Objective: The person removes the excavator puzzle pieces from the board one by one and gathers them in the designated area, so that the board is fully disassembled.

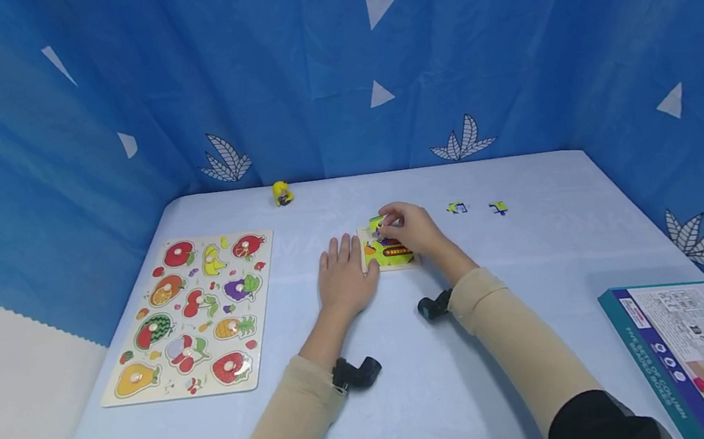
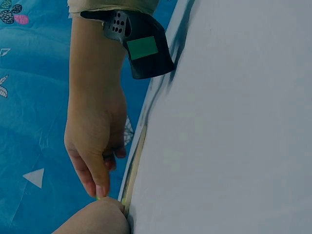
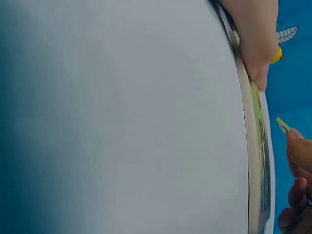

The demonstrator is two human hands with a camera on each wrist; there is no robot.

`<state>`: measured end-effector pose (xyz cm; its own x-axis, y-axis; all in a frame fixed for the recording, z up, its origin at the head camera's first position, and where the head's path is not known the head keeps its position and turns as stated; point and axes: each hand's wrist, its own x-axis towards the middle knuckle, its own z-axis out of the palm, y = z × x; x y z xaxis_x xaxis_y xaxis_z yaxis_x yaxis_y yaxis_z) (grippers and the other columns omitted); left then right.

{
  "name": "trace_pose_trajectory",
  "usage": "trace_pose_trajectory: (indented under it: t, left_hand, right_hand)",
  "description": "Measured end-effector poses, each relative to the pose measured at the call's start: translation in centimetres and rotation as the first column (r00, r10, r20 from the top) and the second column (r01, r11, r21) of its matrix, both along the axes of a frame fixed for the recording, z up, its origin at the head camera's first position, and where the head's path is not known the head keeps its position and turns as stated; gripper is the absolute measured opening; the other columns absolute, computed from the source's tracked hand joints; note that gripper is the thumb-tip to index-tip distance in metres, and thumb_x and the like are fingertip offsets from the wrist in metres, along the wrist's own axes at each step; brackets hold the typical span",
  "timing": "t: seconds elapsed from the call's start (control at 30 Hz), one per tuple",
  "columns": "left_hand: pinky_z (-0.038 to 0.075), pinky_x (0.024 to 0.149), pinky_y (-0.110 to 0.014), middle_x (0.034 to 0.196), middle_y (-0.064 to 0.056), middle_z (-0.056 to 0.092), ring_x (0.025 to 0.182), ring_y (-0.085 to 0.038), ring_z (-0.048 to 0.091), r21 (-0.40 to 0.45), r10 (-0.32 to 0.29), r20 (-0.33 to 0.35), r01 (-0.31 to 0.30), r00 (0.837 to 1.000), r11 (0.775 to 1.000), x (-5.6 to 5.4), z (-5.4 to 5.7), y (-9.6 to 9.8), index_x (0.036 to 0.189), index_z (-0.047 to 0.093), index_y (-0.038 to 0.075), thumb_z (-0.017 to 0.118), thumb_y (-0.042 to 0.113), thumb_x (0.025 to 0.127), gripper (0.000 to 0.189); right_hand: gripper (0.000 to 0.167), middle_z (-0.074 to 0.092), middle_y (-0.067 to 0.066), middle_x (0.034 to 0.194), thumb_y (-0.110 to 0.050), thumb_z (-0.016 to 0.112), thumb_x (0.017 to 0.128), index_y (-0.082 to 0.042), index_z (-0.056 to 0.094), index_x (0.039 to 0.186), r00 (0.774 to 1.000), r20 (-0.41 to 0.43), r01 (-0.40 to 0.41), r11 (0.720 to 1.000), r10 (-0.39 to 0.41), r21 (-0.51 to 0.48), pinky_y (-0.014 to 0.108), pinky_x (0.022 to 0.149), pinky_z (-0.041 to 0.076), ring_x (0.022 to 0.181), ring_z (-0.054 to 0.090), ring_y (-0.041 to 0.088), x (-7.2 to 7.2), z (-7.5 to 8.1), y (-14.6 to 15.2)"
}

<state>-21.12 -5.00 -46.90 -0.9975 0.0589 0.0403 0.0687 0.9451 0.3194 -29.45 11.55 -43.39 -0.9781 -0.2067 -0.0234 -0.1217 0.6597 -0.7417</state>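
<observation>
A small jigsaw puzzle (image 1: 398, 252) in a pale tray, with a yellow-green picture, lies flat near the table's middle. My left hand (image 1: 346, 279) lies beside it with fingers straight, the thumb at the tray's left edge. Above the puzzle's upper part, my right hand (image 1: 415, 227) pinches a yellow-green puzzle piece (image 3: 282, 125) between thumb and fingertips. In the right wrist view that piece is raised off the tray. Two loose puzzle pieces, one nearer (image 1: 456, 208) and one farther right (image 1: 499, 208), lie apart on the table.
On the left lies a fruit puzzle board (image 1: 251, 277) with several knobbed fruit pieces. A small yellow toy figure (image 1: 282, 193) stands near the back edge. At front right is a flat printed box (image 1: 696, 345). Blue curtains (image 1: 332, 66) enclose the table's back and sides.
</observation>
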Motion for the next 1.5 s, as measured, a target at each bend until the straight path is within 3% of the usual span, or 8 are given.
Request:
trace_pose_trajectory:
  t: [0.53, 0.8, 1.2, 1.5]
  left_hand:
    - [0.006, 0.127, -0.046, 0.168, -0.006, 0.015, 0.157, -0.027, 0.005, 0.012, 0.002, -0.005, -0.002, 1.000, 1.000, 0.0, -0.2, -0.1, 0.160, 0.018, 0.013, 0.029, 0.054, 0.101, 0.073]
    - [0.005, 0.127, -0.046, 0.168, -0.006, 0.015, 0.157, -0.027, 0.005, 0.008, -0.003, 0.000, 0.003, 1.000, 1.000, -0.1, -0.3, -0.1, 0.160, 0.017, 0.014, 0.028, 0.054, 0.101, 0.072]
    - [0.005, 0.127, -0.046, 0.168, -0.005, 0.015, 0.157, -0.026, 0.005, 0.008, 0.002, -0.001, -0.002, 1.000, 1.000, 0.0, -0.3, -0.1, 0.160, 0.018, 0.015, 0.028, 0.055, 0.101, 0.072]
    - [0.006, 0.127, -0.046, 0.168, -0.006, 0.015, 0.157, -0.027, 0.006, 0.013, 0.005, -0.008, -0.005, 1.000, 1.000, 0.0, -0.3, 0.0, 0.159, 0.019, 0.013, 0.029, 0.054, 0.101, 0.072]
  right_hand:
    - [0.043, 0.064, 0.007, 0.114, -0.022, 0.066, 0.096, -0.013, 0.057, 0.138, 0.990, 0.001, 0.141, 0.988, -0.142, 0.061, 0.037, 0.088, 0.045, 0.103, 0.051, 0.025, -1.5, 0.4, 5.1]
    - [0.041, 0.062, 0.013, 0.117, -0.017, 0.062, 0.098, -0.008, 0.056, 0.137, 0.982, -0.018, 0.191, 0.975, -0.190, 0.111, 0.047, 0.104, 0.044, 0.115, 0.052, 0.028, -2.2, 0.0, 7.8]
    - [0.040, 0.065, 0.014, 0.115, -0.013, 0.062, 0.097, -0.006, 0.057, 0.137, 0.982, -0.047, 0.191, 0.966, -0.185, 0.177, 0.048, 0.104, 0.045, 0.112, 0.056, 0.029, -2.1, -0.2, 7.9]
    - [0.040, 0.065, 0.012, 0.113, -0.017, 0.065, 0.096, -0.009, 0.060, 0.135, 0.981, -0.081, 0.194, 0.943, -0.178, 0.270, 0.052, 0.112, 0.037, 0.119, 0.046, 0.030, -1.9, 0.0, 7.5]
